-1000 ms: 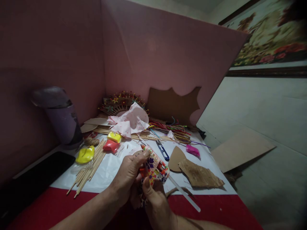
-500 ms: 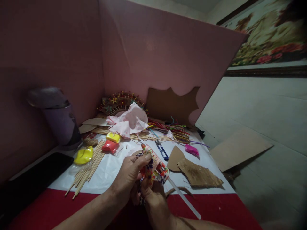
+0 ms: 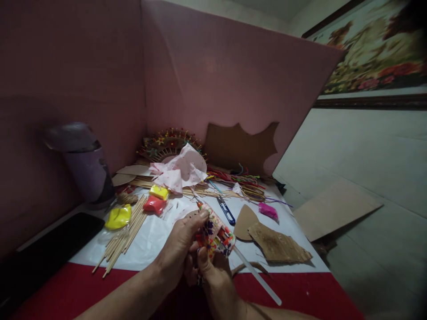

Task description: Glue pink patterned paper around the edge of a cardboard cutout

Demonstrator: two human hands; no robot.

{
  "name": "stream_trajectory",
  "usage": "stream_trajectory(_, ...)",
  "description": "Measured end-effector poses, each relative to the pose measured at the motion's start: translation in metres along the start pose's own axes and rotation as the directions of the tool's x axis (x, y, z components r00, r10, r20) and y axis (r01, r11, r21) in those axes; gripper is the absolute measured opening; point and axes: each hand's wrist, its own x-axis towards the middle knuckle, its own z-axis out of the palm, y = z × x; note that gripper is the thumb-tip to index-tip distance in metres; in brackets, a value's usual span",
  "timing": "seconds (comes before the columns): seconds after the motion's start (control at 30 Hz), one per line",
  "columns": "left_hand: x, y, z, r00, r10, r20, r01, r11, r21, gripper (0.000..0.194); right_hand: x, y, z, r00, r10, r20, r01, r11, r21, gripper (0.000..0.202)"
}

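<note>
Both hands meet low in the middle of the view around a glue gun (image 3: 220, 229) with a colourful floral-patterned body. Its orange nozzle tip points away to the upper left, and a translucent glue stick (image 3: 258, 278) sticks out behind. My left hand (image 3: 180, 238) is closed on its front left side, thumb lying along the top. Wrapped about the lower part is my right hand (image 3: 218, 278), thumb pointing up. The fingers hide much of the underside. Just beyond lie blue thread snips (image 3: 226, 211); a cardboard petal shape (image 3: 245, 222) rests to their right.
Wooden sticks (image 3: 128, 233), yellow clay packets (image 3: 118, 217) and a red one (image 3: 155, 204) lie left, near a black phone-like slab (image 3: 63, 240). A torn cardboard piece (image 3: 280, 244) and pink packet (image 3: 268, 211) are right. Crumpled pink-white fabric (image 3: 180, 171) sits behind.
The whole view has shifted slightly. Both hands keep the glue gun in nearly the same place; my left fingers and thumb have moved a little on it.
</note>
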Motion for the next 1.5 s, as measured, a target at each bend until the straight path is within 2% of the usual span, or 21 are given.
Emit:
stream_trajectory(0.1,0.003,-0.002,-0.004,0.997,-0.023,0.073,0.021,0.999,0.026,0.040,0.002,0.000,-0.002,0.999,0.047,-0.001,-0.047,0.999,0.020,0.042)
stream_trajectory(0.2,0.004,-0.003,-0.008,0.994,-0.008,0.111,0.004,0.999,0.037,0.032,0.002,0.001,-0.002,1.000,-0.016,-0.009,0.016,1.000,-0.012,0.040)
stream_trajectory(0.3,0.003,-0.002,-0.007,0.994,0.006,0.112,-0.010,0.999,0.035,0.029,0.001,0.001,-0.003,0.998,-0.064,-0.008,0.064,0.995,-0.072,0.037)
stream_trajectory(0.43,0.002,-0.001,-0.004,0.994,0.018,0.109,-0.018,1.000,-0.003,0.030,-0.003,-0.001,-0.003,0.999,-0.030,-0.024,0.026,0.988,-0.151,0.036)
stream_trajectory(0.53,0.003,-0.002,-0.003,0.995,0.011,0.098,-0.008,1.000,-0.028,0.033,-0.004,-0.003,-0.001,0.997,-0.054,-0.055,0.047,0.990,-0.134,0.041)
stream_trajectory(0.7,0.004,-0.002,-0.006,0.994,-0.025,0.110,0.021,0.999,0.041,0.040,-0.001,-0.007,0.002,0.997,-0.041,-0.057,0.035,0.994,-0.104,0.041)
stream_trajectory(0.97,0.003,-0.003,-0.005,0.988,0.039,0.150,-0.038,0.999,-0.010,0.026,0.000,-0.001,-0.003,0.995,-0.071,-0.068,0.060,0.988,-0.145,0.039)
stream_trajectory(1.1,0.004,-0.001,-0.006,0.991,0.010,0.136,-0.005,0.999,-0.040,0.032,-0.003,-0.001,-0.003,0.999,-0.046,-0.009,0.044,0.988,-0.148,0.032)
stream_trajectory(1.3,0.004,-0.002,-0.006,0.993,-0.023,0.114,0.022,1.000,0.005,0.038,-0.002,-0.001,-0.003,0.997,-0.066,-0.039,0.062,0.994,-0.095,0.032)
stream_trajectory(1.37,0.004,-0.003,-0.006,0.992,-0.011,0.129,0.009,1.000,0.022,0.039,-0.001,0.001,-0.006,0.998,-0.057,-0.042,0.052,0.993,-0.109,0.029)
stream_trajectory(1.5,0.003,-0.003,-0.006,0.986,0.051,0.158,-0.054,0.998,0.016,0.031,0.001,0.005,-0.009,0.999,-0.042,-0.030,0.038,0.993,-0.116,0.029)
